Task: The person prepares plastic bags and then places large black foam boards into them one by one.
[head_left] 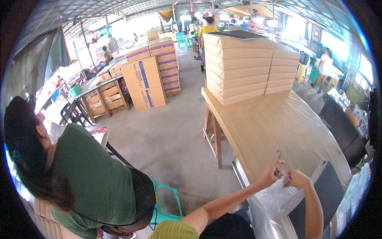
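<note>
At the near end of a tan-covered table (270, 119), my two hands meet over a large clear plastic bag (270, 203). My left hand (273, 172) is closed on the gathered top of the bag, one finger pointing out to the right. Close beside it, my right hand (295, 178) also pinches the bunched plastic. The bag hangs down below my hands; I cannot make out what is in it. A dark board with a white edge (324, 195) leans next to the bag, partly behind my right forearm. A small clear plastic scrap (279, 151) lies on the table just beyond.
Stacked brown paper-wrapped packs (242, 67) stand at the table's far end. A person in a green shirt (91, 171) is close on my left, by a teal stool (167, 201). Cartons (143, 83) stand across the concrete floor; other people are farther back.
</note>
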The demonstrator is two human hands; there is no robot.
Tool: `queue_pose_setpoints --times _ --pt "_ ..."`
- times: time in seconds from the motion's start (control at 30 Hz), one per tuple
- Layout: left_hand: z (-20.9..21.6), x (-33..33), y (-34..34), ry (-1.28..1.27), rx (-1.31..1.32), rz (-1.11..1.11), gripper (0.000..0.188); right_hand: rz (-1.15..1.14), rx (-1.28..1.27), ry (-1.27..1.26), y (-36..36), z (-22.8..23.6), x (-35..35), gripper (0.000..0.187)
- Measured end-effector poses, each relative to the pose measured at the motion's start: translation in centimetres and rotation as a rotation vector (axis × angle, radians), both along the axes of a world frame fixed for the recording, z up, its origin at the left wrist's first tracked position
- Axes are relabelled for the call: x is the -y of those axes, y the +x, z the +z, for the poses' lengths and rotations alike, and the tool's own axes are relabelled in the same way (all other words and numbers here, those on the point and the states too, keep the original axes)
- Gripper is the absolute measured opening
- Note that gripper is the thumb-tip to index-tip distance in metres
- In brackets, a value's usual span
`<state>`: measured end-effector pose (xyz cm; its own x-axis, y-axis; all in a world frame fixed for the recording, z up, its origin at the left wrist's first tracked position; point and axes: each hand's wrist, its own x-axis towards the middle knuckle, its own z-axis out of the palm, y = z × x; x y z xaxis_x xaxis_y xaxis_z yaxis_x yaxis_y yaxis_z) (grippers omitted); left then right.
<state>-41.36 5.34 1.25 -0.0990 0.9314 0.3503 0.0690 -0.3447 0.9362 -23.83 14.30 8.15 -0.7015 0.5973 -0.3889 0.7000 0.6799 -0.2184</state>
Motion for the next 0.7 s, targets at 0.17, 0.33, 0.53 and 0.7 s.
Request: queue_pose_setpoints --times 0.17,0.33,0.53,0.7 --pt "-0.2 0.1 0.6 0.097 0.002 0.025 0.055 -0.059 -0.019 -0.002 0.7 -0.3 0.1 0.031" --pt "-0.7 0.3 0.2 -0.063 0.031 -0.038 0.055 -0.046 -0.156 0.021 0.8 1.1 0.3 0.022" --pt "-1.7 -0.3 1.2 -0.052 0.071 -0.014 0.053 -0.103 -0.183 0.050 1.3 2.3 0.8 0.022" --pt "-1.2 -0.8 2.6 -0.006 -0.002 0.044 0.035 -0.097 -0.241 0.257 3.0 3.1 1.3 0.019"
